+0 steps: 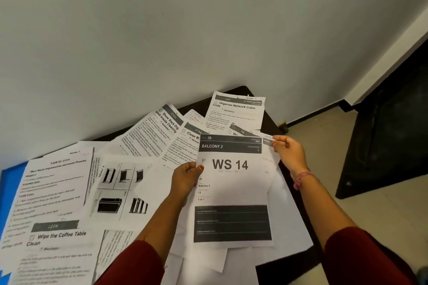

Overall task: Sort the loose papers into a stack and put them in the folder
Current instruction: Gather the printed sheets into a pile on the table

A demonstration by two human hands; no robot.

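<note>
Several printed papers lie scattered over a dark table [273, 120]. My left hand [186, 177] pinches the left edge of the "WS 14 / Balcony 2" sheet [231, 190], thumb on top. My right hand [289, 154] pinches the top right corner of a white sheet [275, 183] lying just under and to the right of it. A blue folder [10, 192] shows at the far left, mostly covered by papers. Other sheets include "Organize Network Cable Coils" [237, 111], "Shoe Rack" [152, 132], a page of photos [120, 190] and "Wipe the Coffee Table Clean" [55, 238].
A pale wall [185, 30] stands directly behind the table. Tiled floor [335, 146] lies to the right, with a dark piece of furniture [389, 134] standing on it. The table's right edge runs close beside my right forearm.
</note>
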